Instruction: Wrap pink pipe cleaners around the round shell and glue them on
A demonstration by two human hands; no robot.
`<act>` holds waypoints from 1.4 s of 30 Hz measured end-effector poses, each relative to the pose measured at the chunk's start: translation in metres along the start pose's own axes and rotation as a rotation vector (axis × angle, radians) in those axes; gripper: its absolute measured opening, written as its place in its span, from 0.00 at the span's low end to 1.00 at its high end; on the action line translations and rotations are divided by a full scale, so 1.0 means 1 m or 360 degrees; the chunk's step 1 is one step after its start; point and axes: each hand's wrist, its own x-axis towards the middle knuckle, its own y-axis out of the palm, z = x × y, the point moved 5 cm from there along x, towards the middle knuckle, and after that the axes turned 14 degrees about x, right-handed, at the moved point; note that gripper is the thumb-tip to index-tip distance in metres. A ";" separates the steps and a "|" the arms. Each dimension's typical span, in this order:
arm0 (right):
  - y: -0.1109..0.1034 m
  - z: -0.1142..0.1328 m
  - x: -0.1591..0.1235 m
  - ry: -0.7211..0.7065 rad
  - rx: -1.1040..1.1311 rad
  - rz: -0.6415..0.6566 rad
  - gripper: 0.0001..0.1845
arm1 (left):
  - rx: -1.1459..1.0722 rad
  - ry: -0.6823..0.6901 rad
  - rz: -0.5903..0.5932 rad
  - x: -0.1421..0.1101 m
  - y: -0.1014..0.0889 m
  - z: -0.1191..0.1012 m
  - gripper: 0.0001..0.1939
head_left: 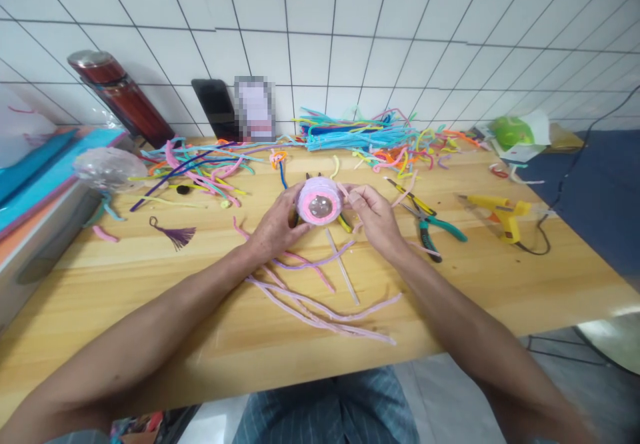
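Note:
My left hand (277,229) is closed around the side of a round pipe-cleaner craft piece (306,199), lilac outside with a pink ring and a shiny brownish middle. At its right edge, the fingers of my right hand (373,221) pinch a pink pipe cleaner (344,191). Below my hands, several loose pink and lilac pipe cleaners (325,311) lie on the wooden table (200,337). Among them is a thin translucent stick (343,267). Something yellow and dark (345,224) shows partly behind the round piece; its kind is hidden.
Green-handled pliers (445,226) and a yellow glue gun (505,216) with a cord lie at the right. A purple tassel (176,234) is at the left. Along the wall are a red thermos (123,97), a dark phone (216,109) and a pipe-cleaner bundle (347,135).

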 end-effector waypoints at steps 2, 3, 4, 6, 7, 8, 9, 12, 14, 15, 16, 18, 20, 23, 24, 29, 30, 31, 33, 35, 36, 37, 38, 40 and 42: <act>-0.001 -0.003 0.001 0.0012 0.0002 0.0001 0.19 | 0.0014 0.0001 -0.0018 -0.001 0.001 0.002 0.39; -0.002 -0.005 0.002 0.0018 0.0006 0.0005 0.18 | 0.0017 0.0001 -0.0024 -0.002 0.002 0.003 0.39; -0.002 -0.006 0.002 0.0020 0.0010 0.0009 0.17 | 0.0014 0.0007 -0.0031 -0.003 0.003 0.003 0.40; -0.003 -0.007 0.003 0.0014 0.0007 0.0012 0.16 | -0.0005 0.0038 -0.0054 -0.004 0.004 0.003 0.44; -0.003 -0.006 0.003 0.0008 -0.0003 0.0014 0.15 | -0.0015 0.0056 -0.0069 -0.005 0.004 0.002 0.46; -0.004 -0.006 0.004 -0.0002 -0.0017 0.0017 0.15 | -0.0020 0.0072 -0.0080 -0.005 0.004 0.002 0.48; -0.004 -0.005 0.004 -0.0016 -0.0032 0.0018 0.15 | -0.0021 0.0085 -0.0086 -0.005 0.004 0.001 0.50; -0.004 -0.003 0.007 -0.0058 -0.0090 0.0009 0.15 | -0.0005 0.0107 -0.0074 -0.003 0.003 -0.003 0.47; -0.005 0.001 0.008 -0.0095 -0.0166 -0.0018 0.16 | 0.0002 0.0110 -0.0066 -0.002 0.001 -0.004 0.44; -0.006 0.005 0.008 -0.0128 -0.0225 -0.0034 0.16 | 0.0004 0.0108 -0.0066 -0.001 0.001 -0.004 0.44; -0.007 0.010 0.008 -0.0173 -0.0297 -0.0054 0.16 | 0.0007 0.0103 -0.0063 -0.001 0.001 -0.004 0.43; -0.009 0.024 0.005 -0.0301 -0.0458 -0.0099 0.14 | 0.0021 0.0086 -0.0060 -0.001 0.001 -0.002 0.44; -0.009 0.042 0.001 -0.0478 -0.0616 -0.0108 0.11 | 0.0040 0.0061 -0.0069 -0.002 0.002 0.000 0.46; -0.005 0.066 -0.006 -0.0814 -0.0862 0.0051 0.07 | 0.0064 0.0045 -0.0078 -0.003 0.003 0.002 0.49; -0.003 0.072 -0.008 -0.0913 -0.0947 0.0124 0.08 | 0.0068 0.0052 -0.0072 -0.003 0.004 0.003 0.49; 0.004 0.076 -0.011 -0.1133 -0.1231 0.0402 0.13 | 0.0072 0.0105 -0.0083 -0.005 0.004 0.003 0.48; 0.005 0.075 -0.011 -0.1150 -0.1275 0.0435 0.13 | 0.0077 0.0107 -0.0094 -0.005 0.004 0.003 0.49; 0.005 0.074 -0.011 -0.1163 -0.1322 0.0453 0.13 | 0.0082 0.0107 -0.0102 -0.006 0.004 0.004 0.49; 0.006 0.072 -0.011 -0.1178 -0.1412 0.0469 0.13 | 0.0089 0.0112 -0.0111 -0.005 0.004 0.004 0.50; 0.003 0.068 -0.009 -0.1150 -0.1483 0.0499 0.12 | 0.0081 0.0122 -0.0086 -0.004 0.005 0.004 0.50; 0.001 0.065 -0.008 -0.1104 -0.1515 0.0526 0.12 | 0.0072 0.0121 -0.0061 -0.003 0.005 0.003 0.50; -0.002 0.059 -0.006 -0.1037 -0.1548 0.0561 0.12 | 0.0063 0.0110 -0.0032 -0.002 0.005 0.004 0.49; -0.006 0.053 -0.004 -0.0948 -0.1581 0.0597 0.12 | 0.0054 0.0091 -0.0004 -0.001 0.006 0.004 0.49; -0.015 0.037 0.001 -0.0724 -0.1616 0.0640 0.12 | 0.0040 0.0040 0.0032 0.000 0.006 0.005 0.49; -0.024 0.024 0.005 -0.0507 -0.1554 0.0588 0.14 | 0.0034 0.0005 0.0034 0.001 0.006 0.005 0.49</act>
